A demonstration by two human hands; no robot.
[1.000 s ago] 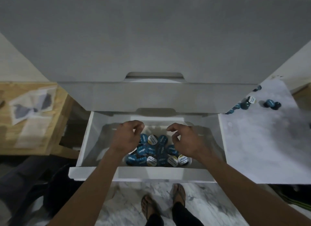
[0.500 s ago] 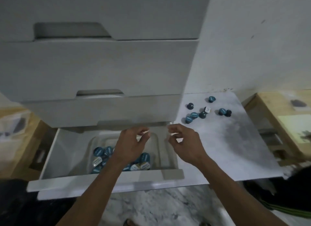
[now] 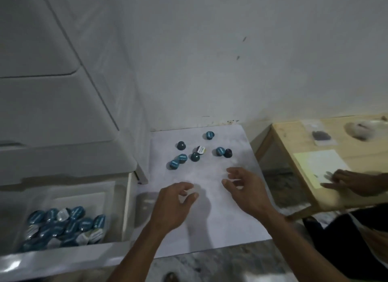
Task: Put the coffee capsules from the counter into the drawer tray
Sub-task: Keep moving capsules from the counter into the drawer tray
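Bare hands (image 3: 210, 200) now over counter (image 3: 220, 229)

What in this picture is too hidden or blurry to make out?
Head view only:
- Capsule print: the lids on the counter capsules are too small and blurred to read.
- Tray: its count is unclear, since the capsules overlap and the drawer front cuts off the nearest.
- Left hand and right hand: the palms face down, hidden.
- Another person's hand on the wooden table: smeared by motion.
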